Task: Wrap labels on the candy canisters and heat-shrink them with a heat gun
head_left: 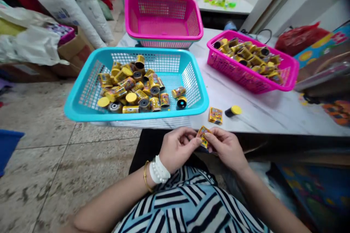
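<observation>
My left hand and my right hand meet just in front of the table edge. Between their pinched fingertips is a small yellow printed label, partly covered by the thumbs. A stack of similar labels lies on the table right above my hands. Beside the stack is a small black cylinder with a yellow cap, bare of any label. Many yellow-wrapped cylinders are heaped in the turquoise basket, some showing black ends.
A pink basket at the right holds more wrapped cylinders. Another pink basket is stacked at the back on a turquoise one. White sacks and a cardboard box stand at the left. A red bag lies far right.
</observation>
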A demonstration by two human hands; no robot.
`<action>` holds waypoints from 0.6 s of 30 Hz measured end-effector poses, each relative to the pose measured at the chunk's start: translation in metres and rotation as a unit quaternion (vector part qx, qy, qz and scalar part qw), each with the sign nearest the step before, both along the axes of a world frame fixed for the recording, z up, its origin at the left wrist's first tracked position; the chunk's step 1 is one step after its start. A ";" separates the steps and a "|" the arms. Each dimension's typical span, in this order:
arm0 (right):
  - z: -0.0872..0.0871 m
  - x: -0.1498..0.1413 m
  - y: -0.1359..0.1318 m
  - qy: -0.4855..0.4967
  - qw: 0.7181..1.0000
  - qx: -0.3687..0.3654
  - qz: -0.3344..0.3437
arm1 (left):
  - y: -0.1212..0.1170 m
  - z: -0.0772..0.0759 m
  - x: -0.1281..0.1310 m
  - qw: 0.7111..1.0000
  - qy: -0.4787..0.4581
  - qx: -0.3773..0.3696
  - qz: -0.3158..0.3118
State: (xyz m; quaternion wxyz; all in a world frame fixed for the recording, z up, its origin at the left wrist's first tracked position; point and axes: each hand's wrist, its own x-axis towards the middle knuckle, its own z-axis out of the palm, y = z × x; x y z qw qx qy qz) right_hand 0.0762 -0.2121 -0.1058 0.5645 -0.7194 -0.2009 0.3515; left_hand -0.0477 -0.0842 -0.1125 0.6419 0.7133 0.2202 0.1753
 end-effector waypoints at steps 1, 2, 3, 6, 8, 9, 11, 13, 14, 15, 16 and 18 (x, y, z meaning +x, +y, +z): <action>-0.003 -0.004 0.002 -0.026 1.000 -0.004 0.014 | 0.001 -0.001 0.000 0.999 0.010 -0.041 0.000; -0.006 -0.008 0.004 -0.053 0.998 -0.007 0.023 | 0.003 -0.003 -0.001 0.997 0.018 -0.074 0.000; -0.008 -0.012 0.006 -0.073 0.997 -0.013 0.027 | 0.004 -0.005 -0.001 0.994 0.025 -0.103 0.001; -0.017 -0.022 0.011 -0.039 0.999 -0.011 0.029 | 0.005 -0.012 -0.005 0.985 0.037 -0.165 0.020; -0.021 -0.027 0.013 0.040 0.998 0.021 0.041 | 0.006 -0.016 -0.010 0.985 0.040 -0.161 0.050; -0.023 -0.030 0.014 0.075 0.995 0.035 0.052 | 0.006 -0.018 -0.014 0.986 0.041 -0.147 0.065; -0.026 -0.034 0.015 0.113 0.991 0.037 0.060 | 0.005 -0.021 -0.020 0.990 0.043 -0.108 0.078; -0.028 -0.039 0.016 0.115 0.992 0.019 0.043 | 0.005 -0.024 -0.026 0.992 0.040 -0.077 0.088; -0.028 -0.041 0.017 0.109 0.993 0.013 0.032 | 0.005 -0.025 -0.028 0.992 0.035 -0.070 0.101; -0.029 -0.042 0.017 0.100 0.995 0.009 0.024 | 0.005 -0.025 -0.030 0.990 0.028 -0.069 0.117; -0.029 -0.043 0.018 0.089 0.996 0.009 0.020 | 0.005 -0.025 -0.032 0.988 0.021 -0.070 0.135; -0.028 -0.045 0.019 0.066 0.998 0.007 0.020 | 0.007 -0.024 -0.034 0.986 0.010 -0.060 0.157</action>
